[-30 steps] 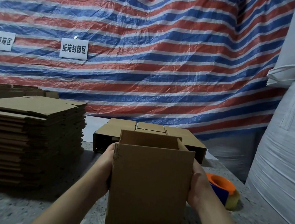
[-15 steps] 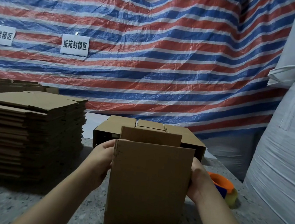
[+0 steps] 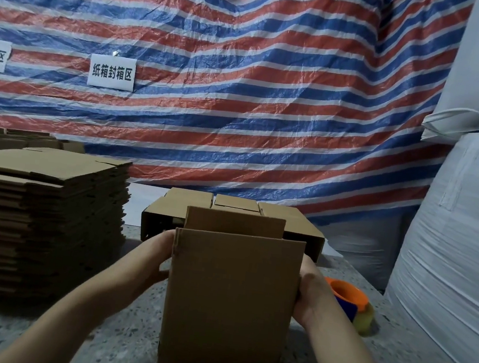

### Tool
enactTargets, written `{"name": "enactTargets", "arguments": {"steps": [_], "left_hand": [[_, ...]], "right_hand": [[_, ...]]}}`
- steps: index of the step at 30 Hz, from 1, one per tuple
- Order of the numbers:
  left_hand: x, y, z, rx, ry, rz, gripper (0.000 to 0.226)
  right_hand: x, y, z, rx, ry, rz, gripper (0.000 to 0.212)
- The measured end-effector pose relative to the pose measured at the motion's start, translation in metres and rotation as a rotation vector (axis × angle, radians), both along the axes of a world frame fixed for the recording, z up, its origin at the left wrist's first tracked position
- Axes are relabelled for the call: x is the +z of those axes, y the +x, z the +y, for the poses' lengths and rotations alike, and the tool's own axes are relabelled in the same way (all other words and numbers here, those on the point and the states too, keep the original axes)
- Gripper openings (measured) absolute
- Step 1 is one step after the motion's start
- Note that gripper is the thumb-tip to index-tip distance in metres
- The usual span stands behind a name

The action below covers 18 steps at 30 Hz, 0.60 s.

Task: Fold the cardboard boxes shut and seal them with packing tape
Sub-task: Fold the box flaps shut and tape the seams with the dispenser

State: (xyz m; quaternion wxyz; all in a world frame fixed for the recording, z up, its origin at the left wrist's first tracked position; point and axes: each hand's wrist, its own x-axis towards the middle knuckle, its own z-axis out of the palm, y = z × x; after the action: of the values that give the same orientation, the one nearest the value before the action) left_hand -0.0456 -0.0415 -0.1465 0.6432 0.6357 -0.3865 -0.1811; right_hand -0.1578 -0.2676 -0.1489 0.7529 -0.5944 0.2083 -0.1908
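Observation:
A brown cardboard box (image 3: pixel 227 302) stands upright on the speckled table (image 3: pixel 112 343) right in front of me, its top open and its far flap raised. My left hand (image 3: pixel 153 256) holds its left side, fingers curled behind the edge. My right hand (image 3: pixel 310 294) grips its right side. An orange and blue tape dispenser (image 3: pixel 349 298) with a roll of clear tape lies just right of my right hand. Behind the box sit assembled boxes (image 3: pixel 301 233) with their flaps folded.
A tall stack of flat cardboard (image 3: pixel 40 218) fills the left of the table. Large white sacks (image 3: pixel 455 265) stand at the right. A striped red, white and blue tarp (image 3: pixel 242 92) hangs behind, with two white signs.
The box has been pushed slightly away from me and set more upright; both hands stay on its sides. The far flap now stands higher above the near wall.

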Motion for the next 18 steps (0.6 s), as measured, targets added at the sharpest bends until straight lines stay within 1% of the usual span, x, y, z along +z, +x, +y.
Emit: {"name": "enactTargets", "arguments": {"steps": [1, 3, 5, 7, 8, 9, 12, 14, 15, 17, 18], "left_hand": [[-0.002, 0.001, 0.000, 0.020, -0.009, -0.031, 0.119], [-0.007, -0.003, 0.000, 0.093, -0.041, -0.063, 0.087], [-0.014, 0.000, -0.001, 0.214, -0.110, -0.003, 0.056], [-0.013, -0.004, -0.009, 0.275, -0.151, 0.085, 0.025], [-0.012, -0.005, -0.012, 0.280, -0.161, 0.125, 0.014], [-0.012, -0.005, -0.016, 0.280, -0.173, 0.154, 0.009], [-0.013, -0.007, -0.018, 0.290, -0.228, 0.219, 0.005], [-0.012, -0.009, -0.019, 0.304, -0.273, 0.251, 0.021], [-0.013, -0.008, -0.019, 0.305, -0.291, 0.259, 0.030], [-0.011, -0.008, -0.018, 0.292, -0.296, 0.246, 0.049], [-0.011, -0.008, -0.018, 0.286, -0.293, 0.228, 0.057]], "right_hand": [[-0.001, 0.001, -0.001, 0.008, -0.006, -0.006, 0.038], [-0.004, 0.000, -0.004, 0.032, -0.018, -0.040, 0.039], [-0.005, 0.000, -0.006, 0.075, -0.034, -0.112, 0.038], [-0.006, 0.000, -0.007, 0.086, -0.030, -0.169, 0.033], [-0.007, 0.001, -0.007, 0.086, -0.025, -0.189, 0.032], [-0.008, 0.001, -0.007, 0.091, -0.017, -0.203, 0.033], [-0.014, 0.002, -0.008, 0.098, 0.092, -0.245, 0.041], [-0.016, -0.001, -0.010, 0.123, 0.112, -0.266, 0.047], [-0.015, -0.003, -0.009, 0.156, 0.087, -0.271, 0.046], [-0.014, -0.006, -0.009, 0.207, 0.027, -0.280, 0.035], [-0.013, -0.006, -0.010, 0.213, 0.011, -0.284, 0.037]]}}
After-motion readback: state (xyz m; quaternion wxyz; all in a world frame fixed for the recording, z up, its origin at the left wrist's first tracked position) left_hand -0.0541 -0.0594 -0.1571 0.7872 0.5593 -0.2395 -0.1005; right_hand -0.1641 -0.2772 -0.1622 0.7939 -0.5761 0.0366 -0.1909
